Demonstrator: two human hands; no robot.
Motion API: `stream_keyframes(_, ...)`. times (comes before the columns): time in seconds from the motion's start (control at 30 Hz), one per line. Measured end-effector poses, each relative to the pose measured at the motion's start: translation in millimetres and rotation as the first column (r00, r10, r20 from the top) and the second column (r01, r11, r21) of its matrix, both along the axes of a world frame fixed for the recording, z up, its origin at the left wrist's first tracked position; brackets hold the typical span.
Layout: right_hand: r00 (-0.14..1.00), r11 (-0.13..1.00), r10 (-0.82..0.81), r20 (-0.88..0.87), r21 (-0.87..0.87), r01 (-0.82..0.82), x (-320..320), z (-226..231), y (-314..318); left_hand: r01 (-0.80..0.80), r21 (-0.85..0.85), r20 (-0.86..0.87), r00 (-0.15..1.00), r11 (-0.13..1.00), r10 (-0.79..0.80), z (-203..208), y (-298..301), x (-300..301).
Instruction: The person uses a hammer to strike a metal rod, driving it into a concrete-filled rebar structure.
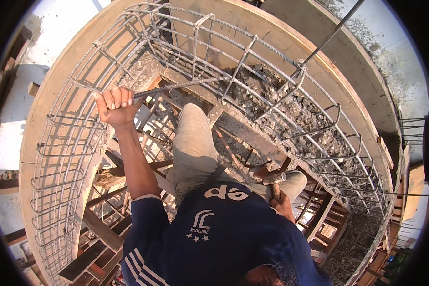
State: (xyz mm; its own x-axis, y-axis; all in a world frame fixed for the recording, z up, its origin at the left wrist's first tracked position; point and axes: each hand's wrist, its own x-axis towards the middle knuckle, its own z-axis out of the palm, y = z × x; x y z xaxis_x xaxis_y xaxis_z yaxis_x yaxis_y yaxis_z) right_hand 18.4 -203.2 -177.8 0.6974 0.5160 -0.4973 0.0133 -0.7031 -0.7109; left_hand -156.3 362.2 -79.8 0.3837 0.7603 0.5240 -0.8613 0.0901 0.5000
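Observation:
Raised at the upper left, my left hand (pixel 115 107) is closed round one end of a dark steel bar (pixel 176 86). The bar runs to the right, and its far end meets the rebar cage (pixel 245 55); whether it is hooked on there I cannot make out. Low on the right, beside my knee, my right hand (pixel 283 206) grips the wooden handle of a hammer (pixel 274 179). The hammer's metal head points up, clear of the cage. My sleeve and body partly hide the right forearm.
The cage curves along plywood formwork (pixel 291 43), with rough broken concrete (pixel 271 95) under its right side. Below me are timber beams (pixel 100 229) and a lattice of bars with gaps. A long thin rod (pixel 333 31) slants up at the upper right.

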Motion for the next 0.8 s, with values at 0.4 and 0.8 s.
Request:
stream_keyframes(0.4, 0.981, 0.996, -0.052, -0.187, -0.080, 0.037, 21.0, -18.0, 0.7, 0.063, 0.698, -0.235, 0.961, 0.713, 0.145, 87.7, -194.4, 99.1)
stream_keyframes(0.8, 0.968, 0.991, -0.130, -0.214, -0.064, 0.119, 9.2, -23.3, -8.6, 0.064, 0.479, -0.185, 0.982, 0.876, 0.029, 77.4, -173.9, 52.7)
